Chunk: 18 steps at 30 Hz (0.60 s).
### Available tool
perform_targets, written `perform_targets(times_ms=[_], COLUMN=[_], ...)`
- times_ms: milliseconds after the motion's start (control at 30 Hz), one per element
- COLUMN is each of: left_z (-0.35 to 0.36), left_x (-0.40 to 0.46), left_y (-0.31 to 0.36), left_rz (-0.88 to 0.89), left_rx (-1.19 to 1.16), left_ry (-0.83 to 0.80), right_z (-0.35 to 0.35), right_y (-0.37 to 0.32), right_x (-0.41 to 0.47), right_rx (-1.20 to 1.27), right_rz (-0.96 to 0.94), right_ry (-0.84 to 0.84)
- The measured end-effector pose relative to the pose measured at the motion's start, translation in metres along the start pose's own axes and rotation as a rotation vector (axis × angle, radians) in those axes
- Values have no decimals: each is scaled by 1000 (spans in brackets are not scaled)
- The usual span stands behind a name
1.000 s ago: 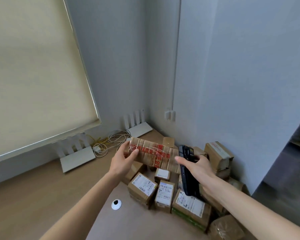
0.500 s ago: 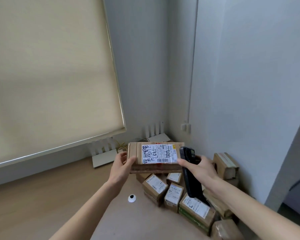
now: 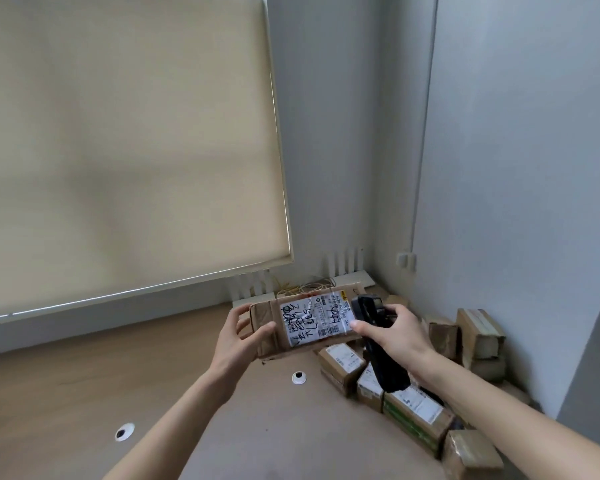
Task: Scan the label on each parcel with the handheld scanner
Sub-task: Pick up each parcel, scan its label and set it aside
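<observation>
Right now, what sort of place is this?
Likely an office corner used for parcel handling: small labelled cardboard parcels piled on a brown desk, white antenna routers, beige roller blind.

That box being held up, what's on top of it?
A white label with black handwriting and a barcode covers the box top. The scanner and right hand hide its right end.

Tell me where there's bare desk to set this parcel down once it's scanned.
Bare desk spreads left of the left hand, around the two cable grommets, toward the blind. Crowded: the right corner, where parcels pile against the wall below the right hand and scanner, and the routers behind the held parcel.
</observation>
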State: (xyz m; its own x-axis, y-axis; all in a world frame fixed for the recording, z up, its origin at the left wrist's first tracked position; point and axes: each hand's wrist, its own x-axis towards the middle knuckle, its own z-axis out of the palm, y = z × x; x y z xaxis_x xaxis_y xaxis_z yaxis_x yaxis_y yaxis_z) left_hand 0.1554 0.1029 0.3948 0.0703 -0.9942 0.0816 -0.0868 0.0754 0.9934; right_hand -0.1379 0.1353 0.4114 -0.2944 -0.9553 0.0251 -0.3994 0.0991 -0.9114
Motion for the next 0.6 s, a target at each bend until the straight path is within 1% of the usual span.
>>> perform_targets(times_ms=[133, 333, 433, 533, 600], left_z=[-37, -107, -143, -176, -195], left_x=[-22, -66, -89, -113, -128], left_y=[10, 13, 11, 8, 8], left_rz=[-22, -28, -40, -33, -36], left_rx=[44, 145, 189, 246, 216], left_ry=[-7, -137, -135, -136, -149], right_z=[18, 59, 84, 109, 124], right_y=[-26, -65, -83, -98, -107], right_x=[-16, -46, -66, -89, -105], right_rx=[-24, -87, -130, -118, -145], right_rz=[-22, -92, -127, -143, -160], right_ry=[-43, -115, -145, -188, -214])
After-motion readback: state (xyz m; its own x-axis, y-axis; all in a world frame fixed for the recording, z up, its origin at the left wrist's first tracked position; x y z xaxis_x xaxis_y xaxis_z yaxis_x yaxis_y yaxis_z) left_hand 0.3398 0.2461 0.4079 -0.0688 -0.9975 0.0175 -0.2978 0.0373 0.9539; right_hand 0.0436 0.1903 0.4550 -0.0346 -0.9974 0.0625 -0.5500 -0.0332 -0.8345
